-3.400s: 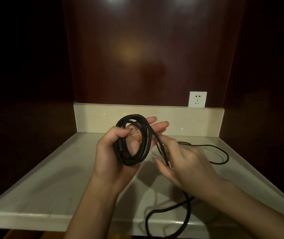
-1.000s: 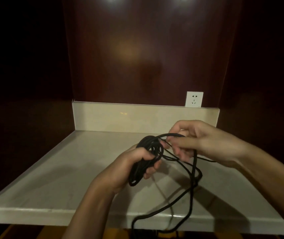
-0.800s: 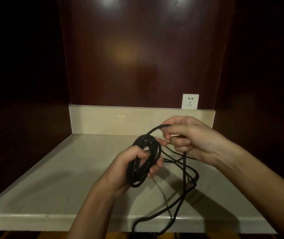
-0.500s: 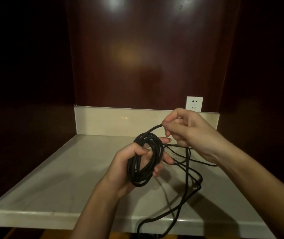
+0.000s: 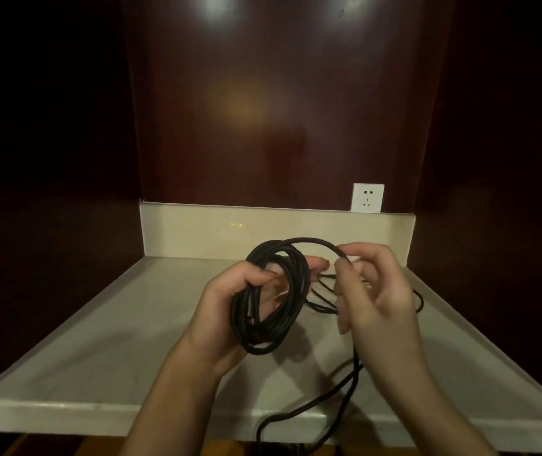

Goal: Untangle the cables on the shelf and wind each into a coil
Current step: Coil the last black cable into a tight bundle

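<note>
A black cable (image 5: 272, 330) is partly wound into a coil of several loops, held upright above the pale shelf (image 5: 105, 340). My left hand (image 5: 226, 311) grips the coil's left side, thumb over the strands. Just right of the coil, my right hand (image 5: 375, 301) pinches the strand that arcs off the coil's top, between thumb and forefinger. The loose rest of the cable (image 5: 338, 386) lies on the shelf behind and below my right hand and hangs over the front edge. Its ends are not visible.
The shelf sits in a dark wooden niche with side walls close on both sides. A low pale backsplash (image 5: 197, 232) runs along the back, with a white wall socket (image 5: 367, 198) above its right end. The shelf's front edge (image 5: 98, 416) is near me.
My right hand has come down and nearer, laying another loop over the top of the coil. The coil in my left hand has turned more upright and grown.
</note>
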`<action>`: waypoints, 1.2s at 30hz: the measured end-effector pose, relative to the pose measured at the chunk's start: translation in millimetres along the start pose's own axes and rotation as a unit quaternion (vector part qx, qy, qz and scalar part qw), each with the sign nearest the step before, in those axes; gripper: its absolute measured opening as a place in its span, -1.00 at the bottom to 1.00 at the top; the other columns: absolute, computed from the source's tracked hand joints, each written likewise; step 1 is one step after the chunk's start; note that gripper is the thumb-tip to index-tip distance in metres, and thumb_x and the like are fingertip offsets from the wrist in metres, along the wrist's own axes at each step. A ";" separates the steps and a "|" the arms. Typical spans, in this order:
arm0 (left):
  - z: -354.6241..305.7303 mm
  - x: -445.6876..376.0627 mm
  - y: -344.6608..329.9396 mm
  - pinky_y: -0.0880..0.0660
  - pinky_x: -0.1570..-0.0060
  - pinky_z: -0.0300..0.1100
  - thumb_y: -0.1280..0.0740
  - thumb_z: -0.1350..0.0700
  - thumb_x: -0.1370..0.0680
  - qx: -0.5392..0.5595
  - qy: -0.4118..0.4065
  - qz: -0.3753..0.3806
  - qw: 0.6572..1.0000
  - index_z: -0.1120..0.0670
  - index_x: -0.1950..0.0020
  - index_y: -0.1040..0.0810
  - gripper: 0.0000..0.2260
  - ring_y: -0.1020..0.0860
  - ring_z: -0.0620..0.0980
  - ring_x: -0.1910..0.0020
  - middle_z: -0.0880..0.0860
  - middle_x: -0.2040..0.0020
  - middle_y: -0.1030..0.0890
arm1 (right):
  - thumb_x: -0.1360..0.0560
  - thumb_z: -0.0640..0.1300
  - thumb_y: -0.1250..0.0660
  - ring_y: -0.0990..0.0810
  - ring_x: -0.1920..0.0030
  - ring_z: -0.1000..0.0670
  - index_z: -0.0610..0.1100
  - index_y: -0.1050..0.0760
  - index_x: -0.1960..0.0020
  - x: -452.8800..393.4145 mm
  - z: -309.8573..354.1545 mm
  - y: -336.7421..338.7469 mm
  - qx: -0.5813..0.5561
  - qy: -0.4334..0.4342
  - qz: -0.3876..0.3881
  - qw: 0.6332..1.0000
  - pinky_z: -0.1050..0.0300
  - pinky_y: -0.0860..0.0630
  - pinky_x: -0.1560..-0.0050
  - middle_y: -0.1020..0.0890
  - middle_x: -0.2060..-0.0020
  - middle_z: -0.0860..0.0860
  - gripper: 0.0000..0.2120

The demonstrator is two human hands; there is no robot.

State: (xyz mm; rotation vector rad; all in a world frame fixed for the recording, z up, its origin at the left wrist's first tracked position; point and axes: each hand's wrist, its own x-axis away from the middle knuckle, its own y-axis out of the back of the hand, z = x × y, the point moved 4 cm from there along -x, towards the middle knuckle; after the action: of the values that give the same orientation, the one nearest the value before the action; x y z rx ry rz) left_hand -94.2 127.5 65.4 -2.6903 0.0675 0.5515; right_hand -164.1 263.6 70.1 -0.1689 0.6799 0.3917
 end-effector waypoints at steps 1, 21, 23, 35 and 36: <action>-1.1 0.0 0.9 -0.15 -0.55 0.13 -0.39 -0.05 -0.30 0.011 -0.009 -0.012 1.000 0.31 -0.20 -0.63 -0.40 -0.47 0.17 -0.42 0.29 -0.31 -0.57 | -0.61 -0.12 -0.27 -0.38 0.46 0.11 0.07 -0.49 -0.02 9.1 -3.5 -2.0 -0.005 -0.011 -0.002 1.000 0.17 -0.32 0.43 -0.50 0.37 0.03 -0.91; -24.7 8.1 -16.6 -0.57 0.09 -0.06 -0.12 0.05 -0.46 0.157 -0.205 -0.250 0.933 0.20 -0.12 -0.52 -0.64 -0.51 0.03 0.28 0.09 0.20 -0.53 | -0.65 0.03 -0.14 -0.55 0.32 0.12 0.23 -0.42 -0.16 69.3 -7.5 -45.5 0.157 -0.087 0.157 0.971 -0.02 -0.51 0.13 -0.57 0.36 0.02 -0.84; -38.9 9.3 -10.6 -0.60 0.24 -0.10 -0.07 0.07 -0.55 0.142 -0.254 -0.286 0.913 0.16 -0.07 -0.52 -0.71 -0.53 0.03 0.28 0.07 0.25 -0.53 | -0.63 0.02 -0.22 -0.50 0.38 0.10 0.13 -0.51 0.05 77.5 -13.8 -43.1 0.090 -0.142 0.162 0.972 -0.04 -0.50 0.18 -0.51 0.44 0.02 -0.88; -43.1 0.2 1.5 -0.49 -0.10 -0.01 -0.22 0.03 -0.57 -0.445 -0.327 -0.345 0.759 -0.12 -0.48 -0.32 -0.54 -0.57 0.01 -0.10 0.04 -0.18 -0.59 | -0.60 0.22 0.05 -0.62 0.29 -0.01 0.10 -0.48 -0.11 59.3 23.2 -28.1 0.467 0.226 0.222 0.826 0.04 -0.58 0.29 -0.53 0.21 0.09 -0.62; -42.2 -1.9 0.5 -0.47 -0.20 -0.03 -0.21 -0.03 -0.59 -0.509 -0.304 -0.335 0.732 -0.19 -0.51 -0.27 -0.52 -0.55 -0.01 -0.21 0.00 -0.29 -0.56 | -0.62 0.17 -0.03 -0.59 0.38 -0.01 0.07 -0.53 -0.04 53.2 28.3 -26.4 0.480 0.265 0.212 0.809 0.05 -0.56 0.39 -0.50 0.25 0.10 -0.66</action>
State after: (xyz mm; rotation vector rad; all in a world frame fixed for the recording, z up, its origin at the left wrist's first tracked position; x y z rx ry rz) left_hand -80.4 110.7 101.6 -2.8813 -1.7811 1.4696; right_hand -99.3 263.1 58.4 0.8959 1.4063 0.3811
